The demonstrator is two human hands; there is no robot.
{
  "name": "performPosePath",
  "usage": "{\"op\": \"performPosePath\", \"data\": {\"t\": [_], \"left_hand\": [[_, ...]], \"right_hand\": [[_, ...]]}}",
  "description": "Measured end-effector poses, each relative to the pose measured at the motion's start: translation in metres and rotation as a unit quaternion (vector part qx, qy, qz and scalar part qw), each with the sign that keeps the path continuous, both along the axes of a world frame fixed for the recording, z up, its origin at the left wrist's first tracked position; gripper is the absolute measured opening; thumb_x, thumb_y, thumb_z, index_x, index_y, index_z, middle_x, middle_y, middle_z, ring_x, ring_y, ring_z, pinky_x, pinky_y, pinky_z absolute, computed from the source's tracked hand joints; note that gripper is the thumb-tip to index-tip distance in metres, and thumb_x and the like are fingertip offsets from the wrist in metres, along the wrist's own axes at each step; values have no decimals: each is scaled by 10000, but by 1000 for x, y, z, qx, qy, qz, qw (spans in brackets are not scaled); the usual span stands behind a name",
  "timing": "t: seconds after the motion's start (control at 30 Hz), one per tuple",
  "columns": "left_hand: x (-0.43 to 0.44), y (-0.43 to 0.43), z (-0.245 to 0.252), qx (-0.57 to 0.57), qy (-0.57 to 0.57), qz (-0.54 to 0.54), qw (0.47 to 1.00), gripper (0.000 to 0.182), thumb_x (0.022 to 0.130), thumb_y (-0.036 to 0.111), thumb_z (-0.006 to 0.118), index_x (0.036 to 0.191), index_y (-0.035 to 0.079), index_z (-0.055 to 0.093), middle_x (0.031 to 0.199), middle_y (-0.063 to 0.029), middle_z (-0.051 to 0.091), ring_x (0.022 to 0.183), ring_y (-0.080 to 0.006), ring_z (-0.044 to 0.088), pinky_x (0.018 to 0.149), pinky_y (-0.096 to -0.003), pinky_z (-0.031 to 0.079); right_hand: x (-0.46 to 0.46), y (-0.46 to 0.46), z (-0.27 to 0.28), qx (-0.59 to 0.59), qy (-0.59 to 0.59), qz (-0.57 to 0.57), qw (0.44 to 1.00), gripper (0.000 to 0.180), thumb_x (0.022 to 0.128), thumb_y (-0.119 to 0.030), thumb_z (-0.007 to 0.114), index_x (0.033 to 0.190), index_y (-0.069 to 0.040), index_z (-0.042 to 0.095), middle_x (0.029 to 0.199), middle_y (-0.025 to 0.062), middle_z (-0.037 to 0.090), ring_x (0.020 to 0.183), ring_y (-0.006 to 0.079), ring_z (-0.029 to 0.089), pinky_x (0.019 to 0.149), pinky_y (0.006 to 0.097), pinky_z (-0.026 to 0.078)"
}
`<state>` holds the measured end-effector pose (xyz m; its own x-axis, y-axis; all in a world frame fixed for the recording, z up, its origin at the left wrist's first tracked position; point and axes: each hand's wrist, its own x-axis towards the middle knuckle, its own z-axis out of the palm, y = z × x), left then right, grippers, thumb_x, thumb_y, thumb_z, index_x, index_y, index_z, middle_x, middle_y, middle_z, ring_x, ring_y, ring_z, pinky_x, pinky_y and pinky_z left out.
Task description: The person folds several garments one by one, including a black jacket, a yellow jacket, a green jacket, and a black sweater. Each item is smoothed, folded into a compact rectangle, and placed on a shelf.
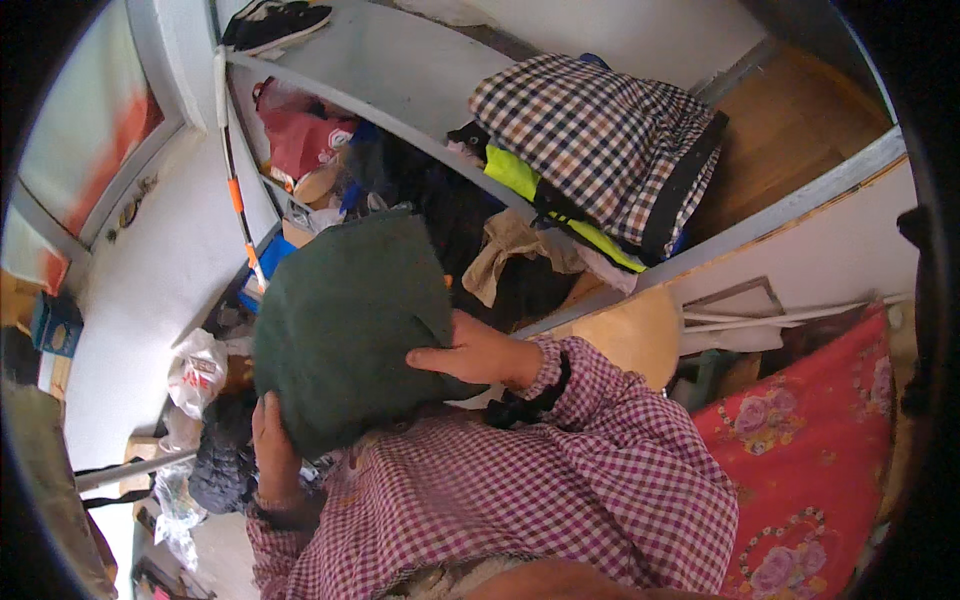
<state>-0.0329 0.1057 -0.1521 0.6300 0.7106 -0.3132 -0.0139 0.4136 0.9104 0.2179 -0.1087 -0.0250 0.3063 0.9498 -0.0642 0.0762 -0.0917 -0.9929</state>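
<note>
A dark green folded cloth item (pixel 352 322) is held up in front of my chest between both hands. My left hand (pixel 276 446) grips its lower left edge, with the fingers partly hidden behind it. On the opposite side, my right hand (pixel 480 351) has its thumb on the front face and its fingers out of sight behind the cloth. Beyond the cloth stands a grey-edged shelf unit (pixel 390 67). Folded checked fabric with a black band (pixel 600 142) lies on its upper board, over a neon yellow and black garment (pixel 517 172).
A black shoe (pixel 277 26) sits at the shelf's far left end. Below are a dark red bag (pixel 304 135) and a brown cloth (pixel 506 247). A striped pole (pixel 236 187) leans at the left, above a white plastic bag (pixel 197 371). Red floral fabric (pixel 810 465) spreads at right, near a round stool top (pixel 630 330).
</note>
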Motion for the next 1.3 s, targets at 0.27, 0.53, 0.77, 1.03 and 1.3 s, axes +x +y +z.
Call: {"op": "performPosePath", "data": {"t": [0.27,0.53,0.77,1.03,1.3], "left_hand": [[220,-36,183,587,-101,-159,787,830,705,243,808,1382,4,391,1349,-185,495,1262,-328,471,1057,-422,355],[371,-170,240,796,-204,-313,476,984,546,236,829,1402,59,377,1365,-176,455,1282,-370,423,1074,-507,314],[408,-163,229,782,-237,-383,431,827,544,160,799,1301,69,479,1292,-141,529,1223,-337,483,1016,-481,376],[422,-153,227,782,-304,-345,421,546,687,167,737,1192,49,566,1160,-141,611,1033,-308,601,916,-421,451],[468,-117,262,594,-320,-252,694,367,897,270,587,1174,31,606,1065,-173,660,968,-298,631,862,-358,480]], "right_hand": [[75,-83,5,51,-27,-45,997,332,921,-136,591,1223,-7,541,1144,109,616,1064,215,557,941,357,439],[92,-139,-17,37,-43,-60,997,359,939,-141,563,1257,15,505,1187,118,618,1098,213,564,955,364,443],[80,-159,-25,-17,36,-104,994,343,943,-100,577,1261,17,521,1250,127,579,1137,232,535,980,350,418],[59,-161,-22,4,46,-158,986,326,931,-120,573,1238,-14,547,1205,118,614,1112,226,557,980,363,432],[52,-166,-11,41,57,-238,969,459,898,-84,613,1324,-9,460,1277,100,558,1165,225,512,1010,362,397]]}}
